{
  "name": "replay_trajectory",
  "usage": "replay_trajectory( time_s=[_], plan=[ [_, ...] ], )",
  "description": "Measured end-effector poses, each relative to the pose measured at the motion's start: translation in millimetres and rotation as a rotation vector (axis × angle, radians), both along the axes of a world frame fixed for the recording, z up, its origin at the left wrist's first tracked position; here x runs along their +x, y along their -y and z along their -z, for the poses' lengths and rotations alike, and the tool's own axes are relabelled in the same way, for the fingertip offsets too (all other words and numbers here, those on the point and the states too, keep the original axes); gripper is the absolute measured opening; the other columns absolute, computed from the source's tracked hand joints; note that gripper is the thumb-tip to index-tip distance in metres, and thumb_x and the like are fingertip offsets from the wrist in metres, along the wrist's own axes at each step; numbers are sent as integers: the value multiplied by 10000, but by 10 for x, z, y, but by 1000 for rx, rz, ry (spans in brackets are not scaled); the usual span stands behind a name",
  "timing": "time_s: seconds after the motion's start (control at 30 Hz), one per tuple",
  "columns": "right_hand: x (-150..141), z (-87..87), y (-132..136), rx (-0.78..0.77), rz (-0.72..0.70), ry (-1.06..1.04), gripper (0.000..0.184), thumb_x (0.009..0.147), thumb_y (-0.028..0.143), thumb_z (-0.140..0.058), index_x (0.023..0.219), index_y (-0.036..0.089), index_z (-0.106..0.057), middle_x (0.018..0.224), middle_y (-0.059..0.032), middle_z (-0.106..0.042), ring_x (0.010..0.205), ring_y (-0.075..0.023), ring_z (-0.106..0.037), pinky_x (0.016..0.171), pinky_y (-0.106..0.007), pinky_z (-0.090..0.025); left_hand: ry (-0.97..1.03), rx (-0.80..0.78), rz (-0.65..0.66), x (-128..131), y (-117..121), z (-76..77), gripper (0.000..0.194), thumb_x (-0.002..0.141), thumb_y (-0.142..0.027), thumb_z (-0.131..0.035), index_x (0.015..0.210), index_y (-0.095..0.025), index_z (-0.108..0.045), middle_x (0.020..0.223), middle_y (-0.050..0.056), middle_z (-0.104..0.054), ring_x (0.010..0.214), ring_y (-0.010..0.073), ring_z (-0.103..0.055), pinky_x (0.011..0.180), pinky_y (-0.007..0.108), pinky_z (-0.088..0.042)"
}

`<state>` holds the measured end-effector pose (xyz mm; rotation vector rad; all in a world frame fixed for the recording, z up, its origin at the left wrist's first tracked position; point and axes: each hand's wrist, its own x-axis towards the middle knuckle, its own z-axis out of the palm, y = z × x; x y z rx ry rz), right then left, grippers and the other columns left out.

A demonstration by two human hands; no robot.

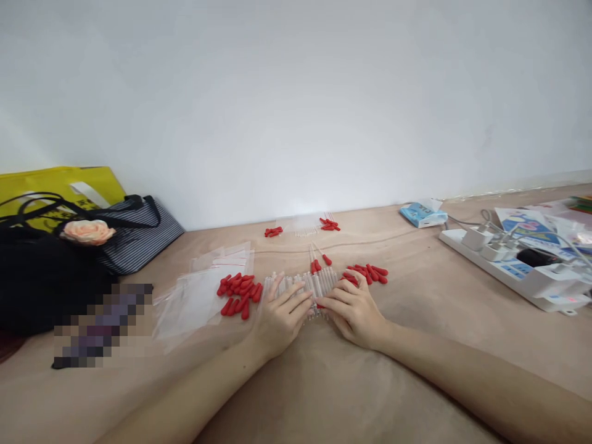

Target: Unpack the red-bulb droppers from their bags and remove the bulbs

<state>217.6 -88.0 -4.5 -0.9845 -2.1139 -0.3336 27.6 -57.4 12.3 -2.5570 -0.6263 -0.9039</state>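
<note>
Side by side in front of me lies a row of clear glass dropper tubes point(319, 283). My left hand point(283, 313) rests over the left part of the row, its fingers stretched out across the tubes. From the right, my right hand point(354, 311) reaches in with bent fingers closed on a red rubber bulb, a bit of which shows at the fingertips; the thumb is mostly hidden. The fingertips of both hands nearly meet. Loose red rubber bulbs point(238, 290) are heaped left of the tubes, and another heap point(372, 273) is beside my right hand. Just beyond the row lie droppers with red bulbs fitted point(316, 266).
Clear zip bags point(194, 302) spread out at the left. Near the wall lie more tubes point(306, 229) between small groups of bulbs. Bags point(139, 237) stand far left. On the right are a tissue pack point(423, 214), a power strip point(490, 262) with plugs, and papers point(531, 228).
</note>
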Motion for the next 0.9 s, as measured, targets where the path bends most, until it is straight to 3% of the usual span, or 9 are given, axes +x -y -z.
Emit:
replay_trajectory(
  time_s=[0.33, 0.67, 0.8, 0.9],
  plan=[
    [10, -9, -9, 167, 64, 65, 217, 803, 143, -448, 862, 240, -633, 598, 23, -585, 719, -127, -516, 916, -432, -220, -20, 55, 26, -2, 18, -5, 218, 830, -126, -442, 881, -195, -643, 1010, 53, -657, 982, 185, -592, 1036, 534, -212],
    [37, 11, 13, 123, 57, 45, 197, 780, 133, -447, 809, 217, -623, 593, 15, -576, 730, -141, -522, 921, -429, -230, 20, 71, 26, -17, 40, -12, 204, 812, -98, -456, 826, -189, -639, 976, 29, -672, 943, 165, -609, 1062, 510, -128],
    [109, 24, 9, 95, 87, -12, 165, 772, 141, -467, 781, 208, -617, 609, 16, -586, 709, -138, -519, 913, -423, -236, 49, 24, -21, -96, 27, -20, 201, 812, -112, -451, 781, -195, -632, 946, 14, -681, 928, 179, -608, 1032, 516, -175],
    [155, 11, 11, 91, 99, -77, 138, 790, 178, -487, 807, 212, -620, 658, 15, -613, 698, -129, -521, 903, -408, -241, 134, -99, -161, -178, -22, -64, 199, 822, -175, -441, 752, -201, -626, 880, 23, -682, 890, 197, -596, 918, 455, -336]
  ],
)
